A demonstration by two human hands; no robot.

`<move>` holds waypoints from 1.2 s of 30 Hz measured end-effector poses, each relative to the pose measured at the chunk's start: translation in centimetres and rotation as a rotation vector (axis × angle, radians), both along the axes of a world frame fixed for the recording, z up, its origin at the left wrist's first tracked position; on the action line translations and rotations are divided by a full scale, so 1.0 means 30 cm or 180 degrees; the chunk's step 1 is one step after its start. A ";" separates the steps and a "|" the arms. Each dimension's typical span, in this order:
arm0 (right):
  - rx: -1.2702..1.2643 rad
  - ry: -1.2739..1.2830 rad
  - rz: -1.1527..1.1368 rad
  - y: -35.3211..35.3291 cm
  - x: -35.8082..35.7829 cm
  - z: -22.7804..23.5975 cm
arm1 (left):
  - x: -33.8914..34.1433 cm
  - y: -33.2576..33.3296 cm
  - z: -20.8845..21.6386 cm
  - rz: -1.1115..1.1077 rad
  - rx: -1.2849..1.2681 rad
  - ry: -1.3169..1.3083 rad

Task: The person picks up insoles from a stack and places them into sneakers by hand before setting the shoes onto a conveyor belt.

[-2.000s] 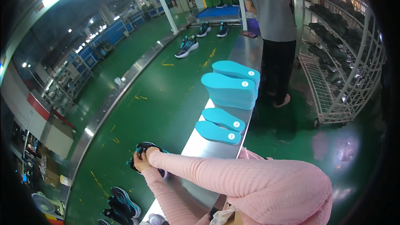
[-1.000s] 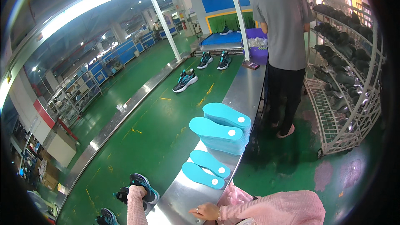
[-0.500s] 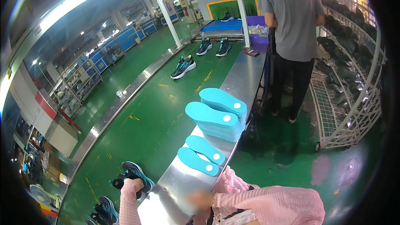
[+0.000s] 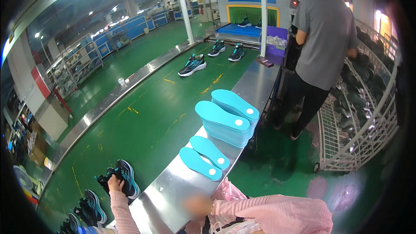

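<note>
While right hand (image 4: 197, 206) has been drawn back onto steel counter (image 4: 173, 195), blurred, fingers not made out, dark shoe (image 4: 123, 177) is kept gripped by left hand (image 4: 115, 185) on green belt (image 4: 147, 121). Two loose blue insoles (image 4: 203, 157) left untouched, near right hand.

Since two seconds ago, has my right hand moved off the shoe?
Yes. The right hand has left the dark sneaker and come back to the steel ledge, nearer than the loose teal insoles; the left hand grips the sneaker alone.
</note>
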State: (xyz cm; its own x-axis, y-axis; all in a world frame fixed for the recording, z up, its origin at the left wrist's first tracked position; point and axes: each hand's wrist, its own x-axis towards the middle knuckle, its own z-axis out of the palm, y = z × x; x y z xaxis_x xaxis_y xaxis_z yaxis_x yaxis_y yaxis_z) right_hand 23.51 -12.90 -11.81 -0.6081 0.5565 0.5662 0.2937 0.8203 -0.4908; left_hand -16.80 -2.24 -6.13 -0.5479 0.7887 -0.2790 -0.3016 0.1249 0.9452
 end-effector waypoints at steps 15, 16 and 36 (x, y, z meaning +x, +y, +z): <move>0.0028 -0.0066 -0.0159 0.005 0.028 0.021 | 0.091 0.004 0.070 0.0438 0.0145 0.0032; 0.0062 -0.0087 -0.0161 0.003 0.027 0.021 | 0.085 0.003 0.072 0.0510 0.0069 -0.0043; -0.0674 0.0330 0.0176 0.021 0.023 0.006 | -0.040 -0.045 0.029 0.0801 0.0166 -0.0100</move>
State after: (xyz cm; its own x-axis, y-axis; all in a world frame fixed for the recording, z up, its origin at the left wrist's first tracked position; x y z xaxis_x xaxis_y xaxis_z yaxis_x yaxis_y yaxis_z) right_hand 24.19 -12.26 -11.64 -0.5855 0.6368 0.5016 0.1903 0.7094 -0.6786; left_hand -18.00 -3.58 -5.27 -0.7204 0.6424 -0.2616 -0.3464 -0.0064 0.9381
